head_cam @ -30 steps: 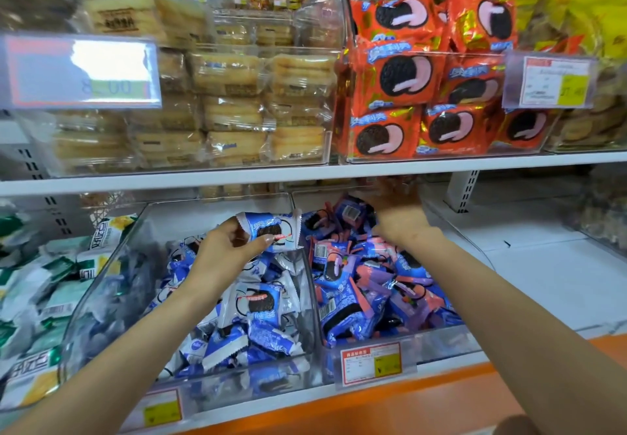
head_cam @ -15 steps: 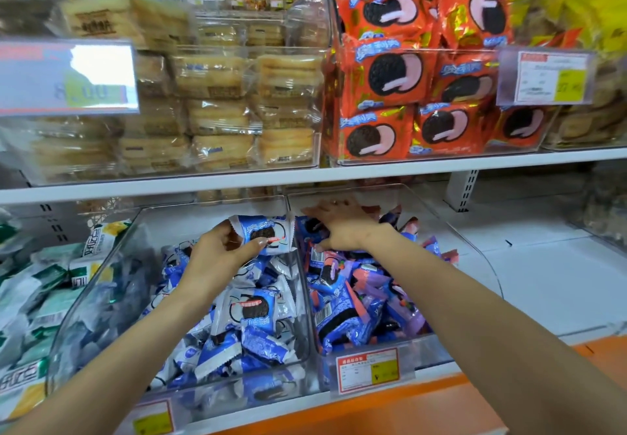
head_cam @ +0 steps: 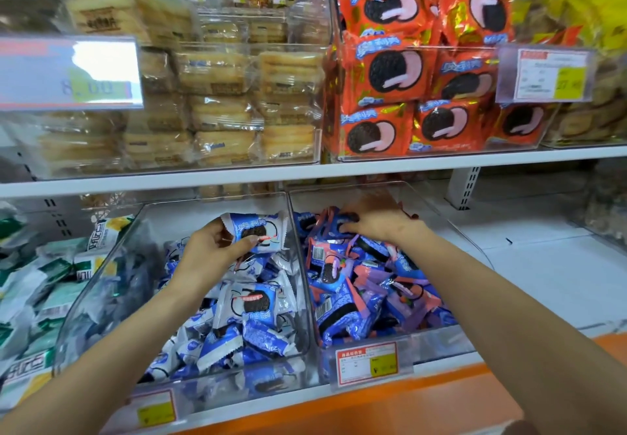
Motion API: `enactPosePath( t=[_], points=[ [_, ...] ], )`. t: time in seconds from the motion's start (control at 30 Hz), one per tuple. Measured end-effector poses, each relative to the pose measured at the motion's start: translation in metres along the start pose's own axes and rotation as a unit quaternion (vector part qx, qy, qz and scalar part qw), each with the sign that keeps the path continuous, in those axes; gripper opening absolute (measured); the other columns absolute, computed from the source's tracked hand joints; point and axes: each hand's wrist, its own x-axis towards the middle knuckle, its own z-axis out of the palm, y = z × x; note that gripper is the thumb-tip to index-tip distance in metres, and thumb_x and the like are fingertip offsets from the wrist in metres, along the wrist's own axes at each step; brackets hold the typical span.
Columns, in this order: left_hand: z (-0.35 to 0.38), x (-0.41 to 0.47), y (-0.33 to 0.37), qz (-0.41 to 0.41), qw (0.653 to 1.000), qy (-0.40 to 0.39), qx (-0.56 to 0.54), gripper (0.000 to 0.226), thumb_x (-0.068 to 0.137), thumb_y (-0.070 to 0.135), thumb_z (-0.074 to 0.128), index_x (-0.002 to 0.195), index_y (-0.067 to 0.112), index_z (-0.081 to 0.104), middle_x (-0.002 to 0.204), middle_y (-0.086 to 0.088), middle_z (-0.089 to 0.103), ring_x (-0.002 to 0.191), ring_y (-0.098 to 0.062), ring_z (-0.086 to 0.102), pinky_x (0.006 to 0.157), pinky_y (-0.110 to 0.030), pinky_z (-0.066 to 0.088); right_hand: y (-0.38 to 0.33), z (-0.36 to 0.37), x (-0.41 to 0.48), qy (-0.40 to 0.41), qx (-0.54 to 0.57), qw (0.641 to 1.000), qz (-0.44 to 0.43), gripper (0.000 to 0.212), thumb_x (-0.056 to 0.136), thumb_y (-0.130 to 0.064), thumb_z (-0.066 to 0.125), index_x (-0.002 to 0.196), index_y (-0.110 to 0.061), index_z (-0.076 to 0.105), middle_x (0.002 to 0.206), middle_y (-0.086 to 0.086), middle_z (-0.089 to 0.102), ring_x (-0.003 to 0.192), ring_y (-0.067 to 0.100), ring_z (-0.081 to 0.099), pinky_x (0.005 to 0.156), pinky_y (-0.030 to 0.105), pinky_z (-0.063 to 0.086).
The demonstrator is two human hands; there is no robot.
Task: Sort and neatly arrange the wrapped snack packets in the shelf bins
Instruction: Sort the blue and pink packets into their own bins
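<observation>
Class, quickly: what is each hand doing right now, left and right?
Left hand: holding a blue-and-white packet.
Right hand: pinching a blue packet.

hands point(head_cam: 211, 254): 2 | price tags point(head_cam: 367, 363): 4 | blue-packet bins point(head_cam: 112, 275): 2 | shelves point(head_cam: 237, 177): 2

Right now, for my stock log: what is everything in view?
blue-white packets: many, blue and white, lower middle bin
held packet: one, blue-white, above that bin
blue-pink packets: many, blue and pink, lower right bin
orange packets: many, orange, upper right bin
cakes: many, tan, upper left bin
green packets: many, green-white, lower left
price tags: four, white-yellow, bin fronts
left hand: grips held packet
right hand: on blue-pink packets
</observation>
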Motion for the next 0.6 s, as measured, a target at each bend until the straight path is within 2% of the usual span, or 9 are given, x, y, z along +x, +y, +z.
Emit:
enactPosePath(
  t=[0.13, 0.17, 0.23, 0.3, 0.37, 0.43, 0.5, 0.57, 0.6],
  points=[
    [-0.002, -0.002, 0.001, 0.013, 1.0, 0.025, 0.0, 0.006, 0.086, 0.015, 0.065, 0.086, 0.017, 0.059, 0.081, -0.004, 0.062, 0.072, -0.015, 0.056, 0.064, -0.025, 0.041, -0.006, 0.0, -0.009, -0.045, 0.015, 0.999, 0.015, 0.046, 0.089, -0.054, 0.051, 0.13, -0.033, 0.053, 0.134, -0.002, 0.054, 0.128, 0.019, 0.042, 0.111, 0.039, 0.013],
    [-0.003, -0.001, 0.0, 0.016, 0.999, 0.038, 0.0, 0.007, 0.087, 0.016, 0.065, 0.09, 0.015, 0.059, 0.082, -0.003, 0.062, 0.074, -0.016, 0.056, 0.067, -0.027, 0.042, -0.008, -0.003, -0.014, -0.033, 0.036, 0.999, 0.019, 0.046, 0.089, -0.053, 0.051, 0.13, -0.033, 0.053, 0.135, -0.001, 0.054, 0.127, 0.02, 0.042, 0.111, 0.038, 0.014],
    [-0.006, 0.003, -0.003, 0.019, 0.997, 0.077, 0.003, 0.016, 0.086, 0.02, 0.067, 0.093, 0.013, 0.054, 0.081, -0.001, 0.059, 0.08, -0.02, 0.054, 0.075, -0.032, 0.042, -0.011, -0.009, -0.021, -0.002, 0.086, 0.996, 0.028, 0.044, 0.09, -0.049, 0.053, 0.129, -0.031, 0.054, 0.13, 0.003, 0.057, 0.12, 0.022, 0.048, 0.105, 0.034, 0.03],
    [-0.012, 0.011, -0.009, 0.015, 0.992, 0.122, 0.011, 0.028, 0.082, 0.027, 0.07, 0.086, 0.01, 0.047, 0.072, -0.001, 0.051, 0.076, -0.024, 0.051, 0.069, -0.035, 0.042, -0.016, -0.014, -0.028, 0.013, 0.123, 0.992, 0.038, 0.038, 0.091, -0.044, 0.055, 0.126, -0.029, 0.057, 0.122, 0.006, 0.061, 0.109, 0.024, 0.054, 0.09, 0.032, 0.044],
    [-0.02, 0.018, -0.014, 0.015, 0.986, 0.163, 0.014, 0.037, 0.079, 0.03, 0.073, 0.084, 0.007, 0.045, 0.067, -0.002, 0.047, 0.071, -0.026, 0.047, 0.061, -0.033, 0.035, -0.025, -0.018, -0.034, 0.025, 0.15, 0.987, 0.046, 0.034, 0.092, -0.04, 0.055, 0.124, -0.029, 0.059, 0.119, 0.006, 0.063, 0.106, 0.025, 0.056, 0.084, 0.031, 0.047],
    [-0.03, 0.026, -0.02, 0.019, 0.981, 0.192, 0.019, 0.036, 0.079, 0.029, 0.073, 0.082, 0.006, 0.046, 0.064, -0.003, 0.047, 0.069, -0.025, 0.047, 0.061, -0.032, 0.033, -0.037, -0.022, -0.038, 0.052, 0.183, 0.981, 0.049, 0.033, 0.091, -0.038, 0.057, 0.122, -0.026, 0.061, 0.118, 0.005, 0.064, 0.108, 0.027, 0.057, 0.082, 0.029, 0.045],
    [-0.044, 0.033, -0.026, 0.007, 0.982, 0.183, 0.035, 0.034, 0.08, 0.028, 0.073, 0.082, 0.006, 0.047, 0.062, -0.004, 0.047, 0.066, -0.024, 0.046, 0.061, -0.032, 0.035, -0.053, -0.025, -0.042, 0.092, 0.205, 0.973, 0.043, 0.032, 0.09, -0.034, 0.059, 0.12, -0.022, 0.064, 0.117, 0.004, 0.067, 0.106, 0.025, 0.059, 0.075, 0.026, 0.039],
    [-0.058, 0.038, -0.03, -0.03, 0.989, 0.119, 0.077, 0.036, 0.08, 0.029, 0.072, 0.09, 0.003, 0.05, 0.063, -0.007, 0.046, 0.064, -0.023, 0.045, 0.06, -0.033, 0.035, -0.069, -0.03, -0.045, 0.124, 0.232, 0.964, 0.03, 0.027, 0.09, -0.029, 0.061, 0.115, -0.019, 0.067, 0.112, 0.001, 0.069, 0.098, 0.018, 0.061, 0.071, 0.022, 0.036],
    [-0.063, 0.039, -0.034, -0.047, 0.985, 0.073, 0.15, 0.038, 0.081, 0.031, 0.071, 0.091, 0.002, 0.049, 0.065, -0.008, 0.048, 0.064, -0.024, 0.046, 0.06, -0.033, 0.037, -0.078, -0.031, -0.047, 0.13, 0.244, 0.961, 0.019, 0.025, 0.09, -0.027, 0.061, 0.113, -0.019, 0.068, 0.109, 0.0, 0.07, 0.095, 0.015, 0.061, 0.072, 0.022, 0.038]
  ],
)
